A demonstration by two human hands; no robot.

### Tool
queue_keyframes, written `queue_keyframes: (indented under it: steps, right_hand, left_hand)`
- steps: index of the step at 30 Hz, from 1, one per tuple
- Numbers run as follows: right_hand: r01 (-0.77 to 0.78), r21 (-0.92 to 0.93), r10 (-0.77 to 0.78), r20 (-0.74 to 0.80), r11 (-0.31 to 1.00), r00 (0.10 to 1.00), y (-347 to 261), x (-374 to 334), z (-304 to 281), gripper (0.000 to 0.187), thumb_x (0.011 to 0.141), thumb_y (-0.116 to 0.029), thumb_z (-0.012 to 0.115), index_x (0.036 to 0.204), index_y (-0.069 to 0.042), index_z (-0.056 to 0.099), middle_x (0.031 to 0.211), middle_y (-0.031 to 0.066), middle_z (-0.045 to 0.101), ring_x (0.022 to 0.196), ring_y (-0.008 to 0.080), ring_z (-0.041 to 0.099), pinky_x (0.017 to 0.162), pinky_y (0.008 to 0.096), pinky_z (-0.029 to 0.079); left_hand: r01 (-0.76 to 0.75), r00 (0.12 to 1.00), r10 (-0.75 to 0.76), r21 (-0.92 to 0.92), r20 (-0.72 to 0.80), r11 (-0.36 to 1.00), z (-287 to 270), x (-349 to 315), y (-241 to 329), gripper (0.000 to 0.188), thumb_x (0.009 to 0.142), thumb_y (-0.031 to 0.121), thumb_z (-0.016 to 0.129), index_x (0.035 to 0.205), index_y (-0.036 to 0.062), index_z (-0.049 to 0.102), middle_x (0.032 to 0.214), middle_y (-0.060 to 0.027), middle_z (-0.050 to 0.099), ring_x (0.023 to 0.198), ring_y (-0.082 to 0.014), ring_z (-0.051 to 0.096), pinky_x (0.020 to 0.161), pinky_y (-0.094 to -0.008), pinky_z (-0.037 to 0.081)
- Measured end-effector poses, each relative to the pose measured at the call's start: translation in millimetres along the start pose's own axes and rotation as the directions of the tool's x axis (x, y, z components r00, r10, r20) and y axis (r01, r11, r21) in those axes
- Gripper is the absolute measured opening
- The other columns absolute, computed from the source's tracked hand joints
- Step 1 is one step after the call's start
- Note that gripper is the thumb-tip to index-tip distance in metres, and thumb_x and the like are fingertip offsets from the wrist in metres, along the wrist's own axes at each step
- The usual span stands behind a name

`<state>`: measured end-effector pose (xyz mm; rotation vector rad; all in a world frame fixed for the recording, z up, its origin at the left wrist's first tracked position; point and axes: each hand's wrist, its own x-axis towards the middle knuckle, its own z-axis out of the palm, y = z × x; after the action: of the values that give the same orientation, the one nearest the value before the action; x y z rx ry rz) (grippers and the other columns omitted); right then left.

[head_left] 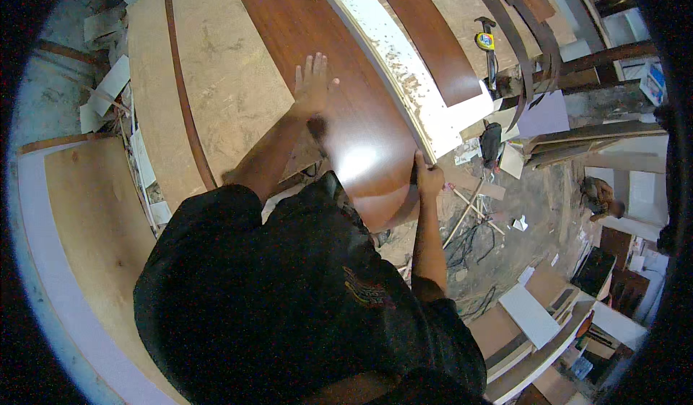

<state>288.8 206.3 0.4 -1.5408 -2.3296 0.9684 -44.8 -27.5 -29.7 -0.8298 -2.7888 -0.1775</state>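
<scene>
A long, glossy reddish-brown board (372,127) lies in front of me, its near end close to my body. My left hand (314,87) rests flat on its face, fingers stretched out and holding nothing. At the board's right edge, my right hand (431,179) grips near the corner, thumb on top and the other fingers mostly hidden. Just beyond that hand ends a long pale strip (404,66) with a chipped white face, lying along the board's right side.
Bare tan sheet (231,73) with a thin brown strip (180,80) spreads leftward. A hammer (491,62) and yellow tape measure (485,41) lie at far right beside another brown panel (433,37). Sticks (465,214) and scraps litter the floor. Another person (599,197) is low at right.
</scene>
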Motion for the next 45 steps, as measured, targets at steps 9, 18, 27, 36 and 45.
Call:
queue_keyframes:
  steps: [9, 18, 27, 36, 45]
  right_hand:
    - [0.023, 0.437, -0.189, 0.339, 0.899, 0.922, 150.4, -8.9, -14.8, 0.05, 0.094, -0.043, 0.075, 0.066, -0.007, 0.055, 0.066, -0.001, 0.055, 0.063, 0.0091, 0.046, 0.058, 0.0295, 0.04]
    - [0.02, 0.164, -0.027, 0.042, 0.986, 0.999, 62.1, -40.4, -67.1, 0.064, 0.08, -0.052, 0.085, 0.055, -0.008, 0.046, 0.055, 0.002, 0.049, 0.053, 0.011, 0.042, 0.05, 0.0338, 0.038]
    - [-0.054, -0.189, 0.048, -0.033, 0.981, 0.998, 22.8, -12.4, -33.4, 0.08, 0.069, -0.073, 0.08, 0.069, 0.006, 0.068, 0.065, 0.0193, 0.066, 0.064, 0.0319, 0.067, 0.075, 0.0413, 0.054]
    - [-0.05, -0.067, 0.053, 0.045, 0.996, 0.998, 18.6, 8.8, -10.3, 0.08, 0.065, -0.076, 0.081, 0.074, 0.003, 0.069, 0.074, 0.0177, 0.07, 0.073, 0.03, 0.07, 0.071, 0.0411, 0.054]
    - [0.021, 0.498, -0.209, 0.325, 0.867, 0.922, 126.6, -16.8, -6.4, 0.043, 0.094, -0.043, 0.074, 0.073, -0.009, 0.058, 0.066, -0.006, 0.047, 0.062, 0.0101, 0.041, 0.059, 0.03, 0.037]
  left_hand:
    - [0.05, 0.974, -0.04, -0.038, 0.223, 0.998, -11.8, 15.6, 2.6, 0.076, 0.105, 0.051, 0.037, 0.163, 0.0058, 0.016, 0.171, -0.0114, 0.01, 0.158, -0.032, 0.007, 0.126, -0.056, 0.008]
    - [0.112, 0.961, -0.072, -0.138, 0.267, 0.984, -16.6, 52.9, -10.3, 0.078, 0.105, 0.048, 0.038, 0.163, 0.0038, 0.009, 0.171, -0.0136, 0.005, 0.158, -0.032, 0.002, 0.126, -0.0556, 0.002]
    - [-0.051, 0.977, 0.085, -0.169, 0.197, 0.984, -28.1, -21.5, 30.4, 0.087, 0.098, 0.056, 0.048, 0.162, 0.0042, 0.019, 0.171, -0.0147, 0.011, 0.157, -0.0355, 0.007, 0.124, -0.0609, 0.003]
    - [-0.038, 0.998, 0.05, -0.306, 0.032, 0.951, -37.2, -90.4, 89.6, 0.087, 0.098, 0.054, 0.051, 0.154, -0.0096, 0.029, 0.165, -0.0266, 0.02, 0.155, -0.0417, 0.014, 0.123, -0.0606, 0.009]
    - [-0.042, 0.998, 0.052, -0.247, 0.031, 0.968, -41.1, -73.4, 90.8, 0.086, 0.097, 0.049, 0.056, 0.153, -0.0107, 0.03, 0.163, -0.029, 0.024, 0.153, -0.0409, 0.02, 0.123, -0.057, 0.016]
